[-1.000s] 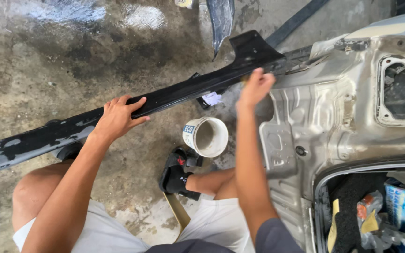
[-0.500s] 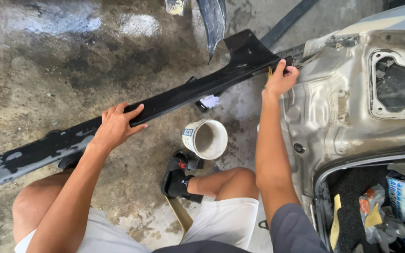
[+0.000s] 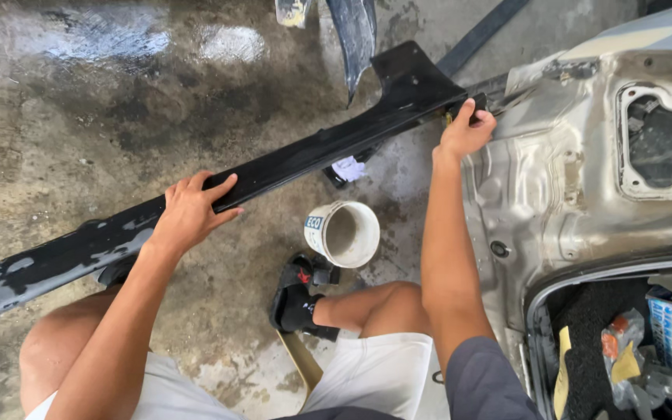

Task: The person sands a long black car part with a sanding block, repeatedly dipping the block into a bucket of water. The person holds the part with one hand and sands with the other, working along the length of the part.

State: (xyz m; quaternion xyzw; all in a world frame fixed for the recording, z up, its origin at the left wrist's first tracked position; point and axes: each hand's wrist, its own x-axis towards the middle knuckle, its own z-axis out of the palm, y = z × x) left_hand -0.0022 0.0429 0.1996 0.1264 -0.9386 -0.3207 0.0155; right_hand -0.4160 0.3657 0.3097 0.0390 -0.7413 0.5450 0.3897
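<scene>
Since a second ago my right hand (image 3: pixel 467 131) has slid right along the black side-skirt panel (image 3: pixel 289 167) to its far end, where it now grips the edge beside the bare silver car body (image 3: pixel 569 194). My left hand (image 3: pixel 190 211) clasps the panel's middle, fingers over the top. Below the panel, a white bucket (image 3: pixel 344 232) sits on the wet concrete floor (image 3: pixel 79 101), near my black sandal (image 3: pixel 297 299).

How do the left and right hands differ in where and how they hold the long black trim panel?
The left hand lies over the middle of the long black plastic trim panel, fingers spread along its top edge; the right hand grips the panel's far end, fingers curled, beside the bare grey car body. The left arm reaches out less far than the right. Both hands are bare and touch the same panel.
</scene>
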